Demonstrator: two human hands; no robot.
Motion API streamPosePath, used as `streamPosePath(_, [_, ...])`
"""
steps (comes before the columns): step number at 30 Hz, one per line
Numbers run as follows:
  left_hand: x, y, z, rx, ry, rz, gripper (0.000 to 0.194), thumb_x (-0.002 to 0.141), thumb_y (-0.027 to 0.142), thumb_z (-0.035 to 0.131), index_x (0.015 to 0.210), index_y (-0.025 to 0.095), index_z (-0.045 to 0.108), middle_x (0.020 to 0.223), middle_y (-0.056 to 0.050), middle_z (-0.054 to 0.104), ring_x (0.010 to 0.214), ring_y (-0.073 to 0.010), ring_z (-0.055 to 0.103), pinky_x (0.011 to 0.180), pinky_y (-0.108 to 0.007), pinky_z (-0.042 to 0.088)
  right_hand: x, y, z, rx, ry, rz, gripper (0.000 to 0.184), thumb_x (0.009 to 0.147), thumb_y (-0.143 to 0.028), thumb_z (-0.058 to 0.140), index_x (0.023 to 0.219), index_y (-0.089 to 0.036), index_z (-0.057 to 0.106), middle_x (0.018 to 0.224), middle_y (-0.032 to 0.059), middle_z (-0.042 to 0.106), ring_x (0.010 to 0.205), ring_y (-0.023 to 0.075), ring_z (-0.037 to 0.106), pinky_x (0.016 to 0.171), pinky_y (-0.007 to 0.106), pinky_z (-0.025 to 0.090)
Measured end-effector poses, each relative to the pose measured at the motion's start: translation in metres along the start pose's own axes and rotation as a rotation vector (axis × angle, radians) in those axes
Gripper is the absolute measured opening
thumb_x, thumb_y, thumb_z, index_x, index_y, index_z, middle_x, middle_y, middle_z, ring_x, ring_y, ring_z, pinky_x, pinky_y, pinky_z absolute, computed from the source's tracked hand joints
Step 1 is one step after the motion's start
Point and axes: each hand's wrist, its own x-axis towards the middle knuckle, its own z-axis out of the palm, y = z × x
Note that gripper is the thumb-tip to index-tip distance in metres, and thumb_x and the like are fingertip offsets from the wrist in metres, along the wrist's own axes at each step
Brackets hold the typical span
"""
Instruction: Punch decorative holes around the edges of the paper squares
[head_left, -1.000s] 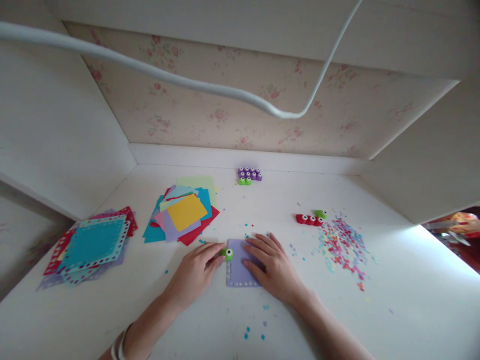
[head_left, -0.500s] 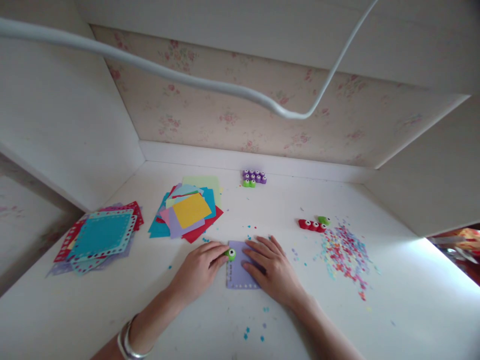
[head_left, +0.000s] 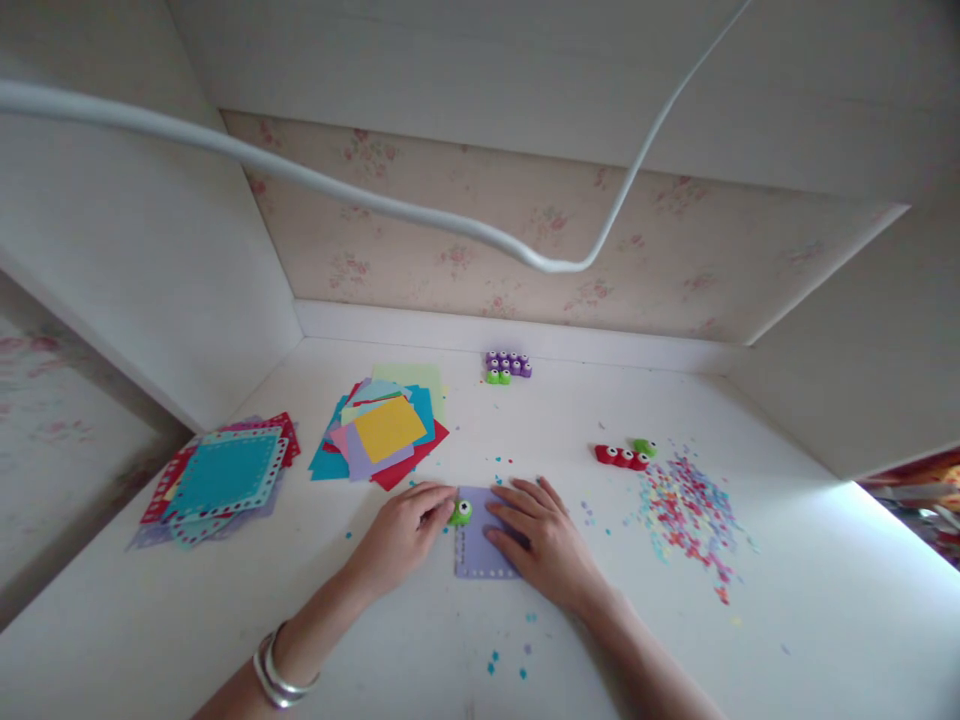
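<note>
Where lilac paper [head_left: 478, 545] ends, punch [head_left: 460, 513] seems rounded.

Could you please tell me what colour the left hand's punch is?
The punch is green and white; head view.

The one view looks from the person's head, above the tabletop [head_left: 390, 660], facing forward and down. It is near enough to set the left hand [head_left: 405, 535] and right hand [head_left: 544, 545] below centre, yet wide enough to reach the wall [head_left: 457, 260] behind. The strip at far right is perhaps too blurred to read.
</note>
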Motion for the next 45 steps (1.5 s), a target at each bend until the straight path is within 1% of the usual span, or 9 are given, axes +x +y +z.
streamPosePath(4, [0.010, 0.012, -0.003, -0.040, -0.045, -0.074, 0.031, 0.098, 0.038, 0.047, 0.105, 0.021, 0.073, 0.108, -0.006, 0.073, 0.101, -0.0201, 0.066, 0.087, -0.030, 0.053, -0.001, -0.001, 0.001, 0.020, 0.016, 0.007, 0.029, 0.094, -0.040, 0.060, 0.122, -0.034, 0.067, 0.133, 0.0009, 0.063, 0.128, 0.0287, 0.052, 0.112, 0.059, 0.032])
streamPosePath(9, [0.025, 0.018, -0.002, -0.020, -0.174, -0.106, 0.023, 0.089, 0.035, 0.059, 0.087, 0.021, 0.076, 0.092, -0.005, 0.073, 0.091, -0.0213, 0.067, 0.081, -0.028, 0.051, -0.002, 0.000, 0.001, 0.037, 0.016, 0.017, 0.029, 0.094, -0.041, 0.059, 0.121, -0.033, 0.067, 0.133, 0.0007, 0.063, 0.128, 0.0282, 0.052, 0.113, 0.059, 0.030])
streamPosePath(14, [0.035, 0.018, 0.001, -0.043, -0.265, -0.291, 0.024, 0.082, 0.036, 0.061, 0.089, 0.017, 0.073, 0.087, -0.006, 0.073, 0.071, -0.0180, 0.067, 0.059, -0.024, 0.049, -0.002, 0.000, 0.000, 0.039, 0.025, 0.011, 0.029, 0.094, -0.041, 0.060, 0.120, -0.033, 0.068, 0.132, 0.0006, 0.064, 0.127, 0.0274, 0.052, 0.112, 0.058, 0.031])
streamPosePath(18, [0.042, 0.024, 0.001, -0.037, -0.333, -0.471, 0.017, 0.078, 0.031, 0.062, 0.084, 0.015, 0.066, 0.060, 0.001, 0.061, 0.048, -0.0117, 0.053, 0.041, -0.020, 0.033, -0.002, 0.001, 0.000, 0.042, 0.028, 0.011, 0.029, 0.094, -0.041, 0.059, 0.121, -0.034, 0.067, 0.132, 0.0006, 0.064, 0.127, 0.0276, 0.053, 0.112, 0.058, 0.030])
streamPosePath(25, [0.052, 0.030, 0.001, 0.060, -0.400, -0.609, 0.012, 0.075, 0.027, 0.067, 0.077, 0.018, 0.060, 0.048, 0.009, 0.043, 0.039, -0.0071, 0.035, 0.040, -0.020, 0.021, -0.003, 0.004, 0.005, 0.019, 0.061, -0.008, 0.029, 0.094, -0.042, 0.058, 0.120, -0.033, 0.068, 0.131, 0.0024, 0.065, 0.125, 0.0277, 0.054, 0.111, 0.058, 0.032])
streamPosePath(32, [0.056, 0.034, 0.002, 0.177, -0.448, -0.565, 0.026, 0.093, 0.038, 0.062, 0.082, 0.014, 0.059, 0.060, 0.007, 0.049, 0.044, -0.0065, 0.040, 0.044, -0.020, 0.036, -0.004, 0.002, 0.006, 0.008, 0.064, 0.004, 0.029, 0.094, -0.043, 0.059, 0.119, -0.033, 0.069, 0.131, 0.0010, 0.065, 0.125, 0.0260, 0.055, 0.111, 0.055, 0.032])
streamPosePath(39, [0.050, 0.033, -0.010, 0.144, -0.423, -0.373, 0.016, 0.084, 0.032, 0.064, 0.081, 0.016, 0.068, 0.059, 0.003, 0.059, 0.048, -0.0111, 0.052, 0.047, -0.022, 0.038, -0.004, 0.001, 0.003, 0.024, 0.069, -0.002, 0.030, 0.094, -0.045, 0.058, 0.119, -0.033, 0.069, 0.130, 0.0017, 0.066, 0.124, 0.0250, 0.056, 0.111, 0.054, 0.033])
streamPosePath(42, [0.043, 0.026, -0.017, 0.140, -0.351, -0.233, 0.015, 0.081, 0.031, 0.063, 0.078, 0.019, 0.073, 0.075, -0.002, 0.070, 0.070, -0.0172, 0.064, 0.064, -0.025, 0.048, -0.004, 0.001, 0.002, 0.027, 0.066, 0.002, 0.030, 0.094, -0.045, 0.058, 0.119, -0.033, 0.069, 0.130, 0.0017, 0.066, 0.124, 0.0251, 0.056, 0.111, 0.055, 0.032])
streamPosePath(45, [0.033, 0.014, -0.028, 0.163, -0.259, -0.116, 0.018, 0.084, 0.033, 0.061, 0.080, 0.022, 0.075, 0.087, -0.005, 0.073, 0.093, -0.0224, 0.064, 0.086, -0.031, 0.049, -0.004, 0.001, 0.002, 0.031, 0.061, 0.005, 0.029, 0.094, -0.044, 0.057, 0.119, -0.034, 0.069, 0.130, 0.0012, 0.065, 0.125, 0.0251, 0.055, 0.112, 0.055, 0.032])
